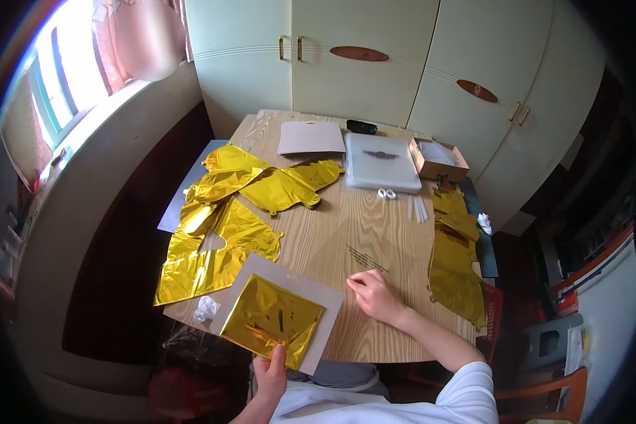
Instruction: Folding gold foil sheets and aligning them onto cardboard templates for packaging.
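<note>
Two hands are working at the near edge of the wooden table [346,233]. Left hand [271,373], at 6 o'clock, is pinching the near corner of a folded gold foil piece [272,318], thumb lying on top of the foil; the hand is closed on it. That foil is lying on a grey card sheet [318,300], which is overhanging the table's near edge slightly. Right hand [374,295], at about 5 o'clock, is resting on bare wood just right of the card, fingers curled loosely and grasping nothing that shows.

Judgement: the step in hand appears to be folding or flattening this foil piece on its card backing. The next move is calling for the right hand to cross onto the foil and press it, while the left keeps the corner pinned; foil this slick is likely to slide.

A crumpled white scrap [206,308] is sitting at 7 o'clock beside the card. Farther out, a spread of flat gold foil balloons [226,219] is covering 10 o'clock, and another gold stack [456,261] is hanging off at 3 o'clock. At 12 o'clock, a white tray [381,166], a second grey card [311,138] and a small cardboard box [438,160] are lying near the cabinet doors [360,63].
</note>
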